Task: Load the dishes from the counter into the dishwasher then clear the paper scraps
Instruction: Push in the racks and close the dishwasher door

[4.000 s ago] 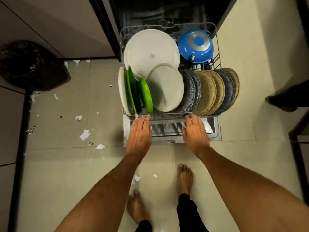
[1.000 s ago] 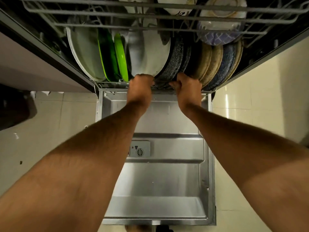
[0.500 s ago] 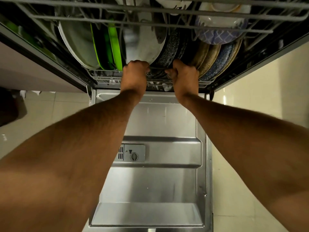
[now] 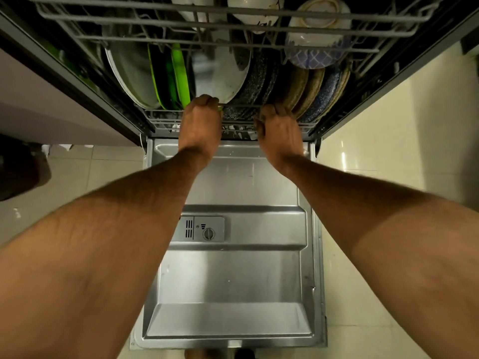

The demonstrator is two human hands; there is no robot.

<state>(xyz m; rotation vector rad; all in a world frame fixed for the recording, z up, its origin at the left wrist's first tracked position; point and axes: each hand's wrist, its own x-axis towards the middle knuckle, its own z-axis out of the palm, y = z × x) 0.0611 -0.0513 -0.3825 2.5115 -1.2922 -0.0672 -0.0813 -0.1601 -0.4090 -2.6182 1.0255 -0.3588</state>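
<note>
The lower rack (image 4: 160, 123) sits inside the dishwasher, loaded with upright plates: white ones (image 4: 129, 73), green ones (image 4: 178, 73), dark speckled ones (image 4: 256, 81) and tan ones (image 4: 303, 86). My left hand (image 4: 201, 123) and my right hand (image 4: 278, 128) both grip the rack's front wire rim, fingers curled over it. Above, the upper rack (image 4: 233, 24) holds bowls, one blue-patterned (image 4: 311, 55). The steel door (image 4: 233, 268) lies open flat below my arms.
A cabinet front (image 4: 39, 107) flanks the dishwasher on the left. A dark bag (image 4: 18, 169) lies on the tiled floor at the left, with small paper scraps (image 4: 59, 147) near the cabinet base. Tiled floor (image 4: 388, 125) runs along the right.
Four seconds ago the lower rack was pulled out over the door; both hands have pushed it into the dishwasher. Over the last second it slid a little deeper.
</note>
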